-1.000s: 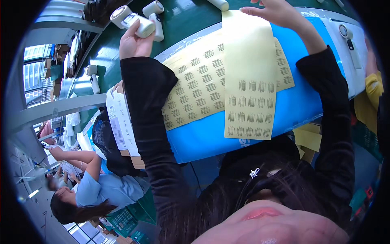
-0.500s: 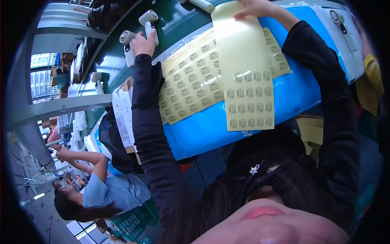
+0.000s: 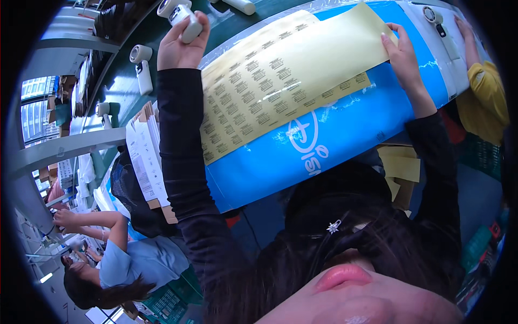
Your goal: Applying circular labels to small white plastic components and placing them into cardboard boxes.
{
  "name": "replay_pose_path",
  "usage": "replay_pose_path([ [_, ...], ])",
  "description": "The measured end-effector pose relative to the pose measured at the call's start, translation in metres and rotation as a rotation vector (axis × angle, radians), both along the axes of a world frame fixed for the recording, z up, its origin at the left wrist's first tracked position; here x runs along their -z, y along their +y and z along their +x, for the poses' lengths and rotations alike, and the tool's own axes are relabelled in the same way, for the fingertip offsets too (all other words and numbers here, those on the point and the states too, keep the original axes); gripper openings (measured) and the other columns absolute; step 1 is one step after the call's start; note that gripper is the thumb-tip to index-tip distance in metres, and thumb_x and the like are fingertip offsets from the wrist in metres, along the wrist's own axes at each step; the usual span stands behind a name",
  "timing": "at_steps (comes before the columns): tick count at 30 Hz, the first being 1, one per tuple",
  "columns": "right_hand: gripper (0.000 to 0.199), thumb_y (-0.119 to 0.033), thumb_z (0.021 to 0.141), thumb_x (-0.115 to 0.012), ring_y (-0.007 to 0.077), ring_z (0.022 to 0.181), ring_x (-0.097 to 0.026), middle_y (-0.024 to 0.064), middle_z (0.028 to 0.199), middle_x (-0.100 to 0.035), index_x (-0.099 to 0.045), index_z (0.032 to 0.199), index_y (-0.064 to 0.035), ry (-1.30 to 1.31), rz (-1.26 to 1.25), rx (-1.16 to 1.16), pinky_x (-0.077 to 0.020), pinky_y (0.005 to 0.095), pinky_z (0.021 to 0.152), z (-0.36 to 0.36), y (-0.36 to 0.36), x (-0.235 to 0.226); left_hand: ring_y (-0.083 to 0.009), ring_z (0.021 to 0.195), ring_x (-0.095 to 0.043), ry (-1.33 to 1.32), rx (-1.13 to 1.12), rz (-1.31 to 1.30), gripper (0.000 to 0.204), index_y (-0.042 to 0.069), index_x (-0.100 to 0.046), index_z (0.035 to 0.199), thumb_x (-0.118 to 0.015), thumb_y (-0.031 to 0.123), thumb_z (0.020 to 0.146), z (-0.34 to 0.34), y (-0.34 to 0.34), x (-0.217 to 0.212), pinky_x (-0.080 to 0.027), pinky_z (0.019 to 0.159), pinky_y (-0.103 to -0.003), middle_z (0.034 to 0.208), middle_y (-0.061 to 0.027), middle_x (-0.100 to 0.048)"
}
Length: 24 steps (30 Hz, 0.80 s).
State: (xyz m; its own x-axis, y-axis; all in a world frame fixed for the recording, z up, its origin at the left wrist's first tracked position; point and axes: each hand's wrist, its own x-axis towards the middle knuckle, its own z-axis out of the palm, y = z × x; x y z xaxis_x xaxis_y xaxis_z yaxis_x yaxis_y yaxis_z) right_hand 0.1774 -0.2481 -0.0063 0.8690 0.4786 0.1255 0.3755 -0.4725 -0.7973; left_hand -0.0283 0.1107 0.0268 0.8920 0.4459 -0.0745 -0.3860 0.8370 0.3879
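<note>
My left hand is closed around the handle of a white handheld fan, lifted at the far left of the work surface. The fan's round head sticks out past my fingers, partly cut off by the picture's edge. My right hand pinches the right end of a pale yellow label sheet. Part of that sheet is bare, and rows of small dark-printed labels fill its left portion. It lies slantwise over another label sheet, which is mostly covered. Beneath both is a glossy blue sheet with white lettering.
Another white fan lies left of my left forearm on the green table, with one more farther left. Folded cartons stand beside my left arm. At the right, a co-worker's yellow sleeve reaches toward a fan.
My left hand has picked up a fan from the table and raised it. My right hand has swung the label sheet from nearly upright to slanting rightward, moving down and right with its end.
</note>
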Motion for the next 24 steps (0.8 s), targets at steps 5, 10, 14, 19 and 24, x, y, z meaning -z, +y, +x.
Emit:
replay_pose_path([
  [5, 0.035, -0.019, 0.088, -0.056, 0.0171, 0.082, -0.056, 0.0113, 0.104, -0.055, -0.044, 0.119, -0.0079, -0.422, -0.156, 0.002, -0.0475, 0.0267, 0.069, 0.004, 0.007, -0.004, -0.0267, 0.087, -0.052, 0.014, -0.028, 0.236, 0.041, -0.006, -0.025, 0.110, -0.051, -0.005, 0.079, 0.009, -0.082, 0.007, -0.047, 0.085, -0.037, 0.095, -0.0224, -0.044],
  [10, 0.021, -0.003, 0.078, -0.064, 0.0187, 0.076, -0.055, 0.0061, 0.090, -0.055, -0.055, 0.096, -0.0047, -0.895, 0.091, -0.271, -0.0492, 0.0267, 0.065, -0.043, 0.043, -0.018, -0.0259, 0.086, -0.053, 0.200, -0.204, 0.594, 0.042, -0.004, -0.027, 0.111, -0.055, -0.002, 0.080, 0.013, -0.122, 0.036, -0.047, 0.085, -0.036, 0.096, -0.0209, -0.045],
  [14, 0.007, -0.001, 0.076, -0.064, 0.0165, 0.067, -0.054, 0.0065, 0.084, -0.056, -0.059, 0.082, -0.0017, -0.363, 0.125, -0.667, -0.0474, 0.0251, 0.059, -0.090, 0.070, -0.011, -0.0256, 0.085, -0.054, 0.247, -0.234, 0.652, 0.043, -0.003, -0.028, 0.112, -0.058, 0.000, 0.081, 0.014, -0.121, 0.044, -0.047, 0.085, -0.035, 0.097, -0.0194, -0.046],
  [19, 0.004, 0.001, 0.079, -0.062, 0.0146, 0.066, -0.054, 0.0056, 0.088, -0.056, -0.060, 0.082, -0.0002, -0.321, 0.046, -0.658, -0.0471, 0.0205, 0.058, -0.097, 0.096, -0.001, -0.0251, 0.080, -0.060, 0.279, -0.297, 0.716, 0.046, 0.004, -0.028, 0.114, -0.060, 0.004, 0.080, 0.014, -0.122, 0.049, -0.051, 0.076, -0.034, 0.096, -0.0170, -0.049],
  [24, 0.004, 0.001, 0.078, -0.062, 0.0159, 0.064, -0.052, 0.0061, 0.079, -0.054, -0.060, 0.075, -0.0011, -0.464, 0.031, -0.625, -0.0474, 0.0229, 0.058, -0.099, 0.096, 0.003, -0.0265, 0.077, -0.062, 0.338, -0.277, 0.838, 0.047, 0.005, -0.028, 0.114, -0.061, 0.006, 0.080, 0.014, -0.120, 0.052, -0.053, 0.072, -0.034, 0.093, -0.0162, -0.053],
])
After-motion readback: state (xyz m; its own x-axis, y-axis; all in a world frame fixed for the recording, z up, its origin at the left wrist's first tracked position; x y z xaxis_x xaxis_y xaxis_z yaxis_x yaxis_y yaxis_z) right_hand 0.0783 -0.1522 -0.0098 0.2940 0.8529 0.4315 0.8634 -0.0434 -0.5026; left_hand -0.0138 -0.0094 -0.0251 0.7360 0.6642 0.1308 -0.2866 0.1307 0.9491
